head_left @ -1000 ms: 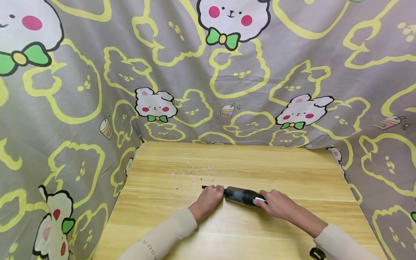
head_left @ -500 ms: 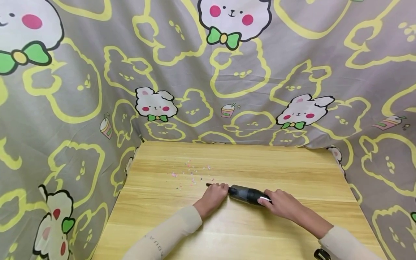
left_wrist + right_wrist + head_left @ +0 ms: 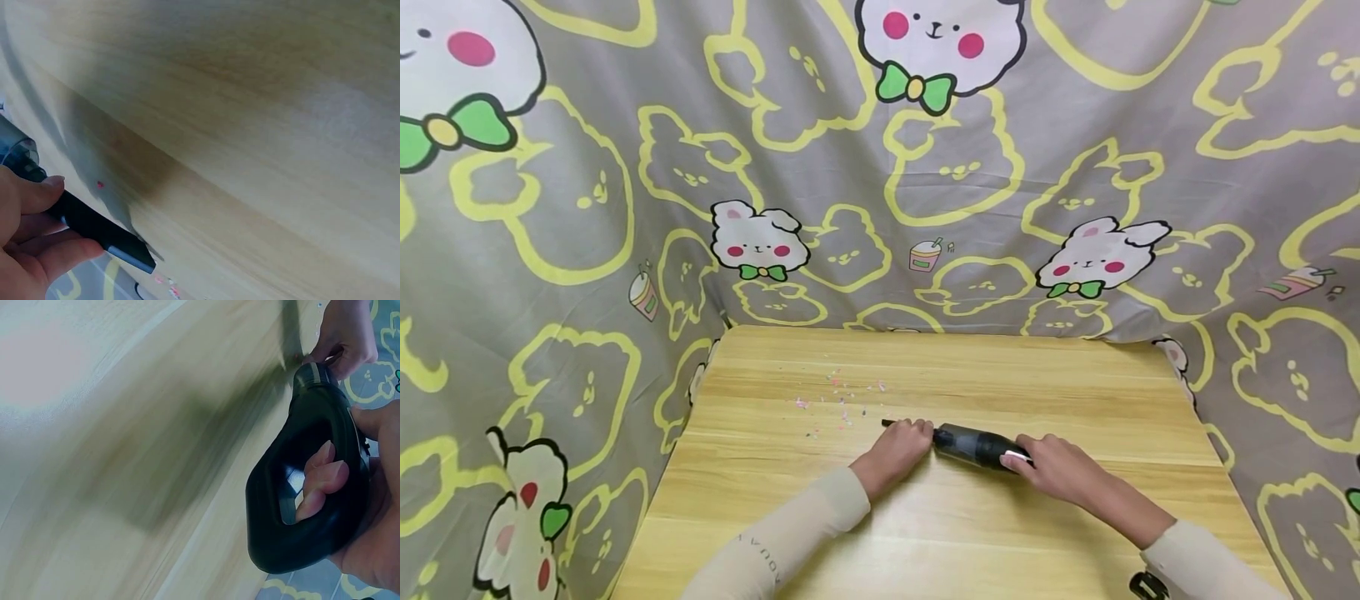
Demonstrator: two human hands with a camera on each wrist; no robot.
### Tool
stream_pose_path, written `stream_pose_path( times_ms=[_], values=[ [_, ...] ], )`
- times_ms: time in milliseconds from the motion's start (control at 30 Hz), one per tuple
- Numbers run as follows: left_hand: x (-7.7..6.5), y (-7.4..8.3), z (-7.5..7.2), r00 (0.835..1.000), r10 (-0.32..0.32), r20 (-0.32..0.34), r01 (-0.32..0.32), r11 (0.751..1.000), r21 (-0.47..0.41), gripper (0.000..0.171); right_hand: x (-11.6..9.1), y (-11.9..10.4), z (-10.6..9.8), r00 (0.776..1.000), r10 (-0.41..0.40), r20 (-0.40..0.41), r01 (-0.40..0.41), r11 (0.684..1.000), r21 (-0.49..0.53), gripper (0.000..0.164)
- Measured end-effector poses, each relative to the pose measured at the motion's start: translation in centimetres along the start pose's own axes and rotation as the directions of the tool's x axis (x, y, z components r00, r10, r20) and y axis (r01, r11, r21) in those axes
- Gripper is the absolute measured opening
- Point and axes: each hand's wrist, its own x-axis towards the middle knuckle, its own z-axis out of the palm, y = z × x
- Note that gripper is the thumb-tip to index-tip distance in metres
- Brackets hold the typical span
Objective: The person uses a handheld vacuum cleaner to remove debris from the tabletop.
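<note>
A black handheld vacuum cleaner (image 3: 976, 447) with a see-through dust cup spans the gap between both hands. My right hand (image 3: 1060, 471) grips its loop handle (image 3: 262, 531), fingers passing through the opening and thumb along the top. My left hand (image 3: 897, 454) pinches the narrow black nozzle (image 3: 94, 225) between thumb and fingers. The nozzle's tip points left, close over the wood. Small pink, white and dark scraps (image 3: 844, 408) lie scattered to the left of the tip; in the left wrist view a single pink scrap (image 3: 100, 184) shows beside the nozzle.
The wooden table (image 3: 1037, 375) has pale yellow planks. A grey curtain (image 3: 850, 183) printed with cartoon rabbits and yellow outlines hangs along its back and both sides. A black band (image 3: 1148, 585) shows at the right sleeve.
Both hands have shifted slightly right, carrying the vacuum cleaner and its nozzle away from the scraps. The grips look the same, and most scraps lie where they were.
</note>
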Motion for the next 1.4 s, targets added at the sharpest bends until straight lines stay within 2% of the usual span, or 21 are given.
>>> stream_pose_path(
  times_ms=[467, 867, 1400],
  values=[
    [0.6, 0.1, 0.8, 1.0, -0.026, -0.008, 0.026, 0.999, 0.03, 0.006, 0.1, 0.1, -0.1, 1.0, 0.0, -0.003, 0.0, 1.0, -0.016, 0.054],
    [0.8, -0.9, 1.0, 0.997, -0.069, 0.033, 0.069, 0.998, -0.002, 0.007, 1.1, -0.2, -0.1, 0.997, -0.029, -0.065, 0.024, 0.997, -0.071, 0.043],
    [1.3, -2.4, 1.5, 0.994, -0.104, 0.027, 0.105, 0.994, -0.023, 0.012, 2.4, -0.7, 0.1, 0.986, -0.088, -0.141, 0.068, 0.988, -0.141, 0.042]
  ],
)
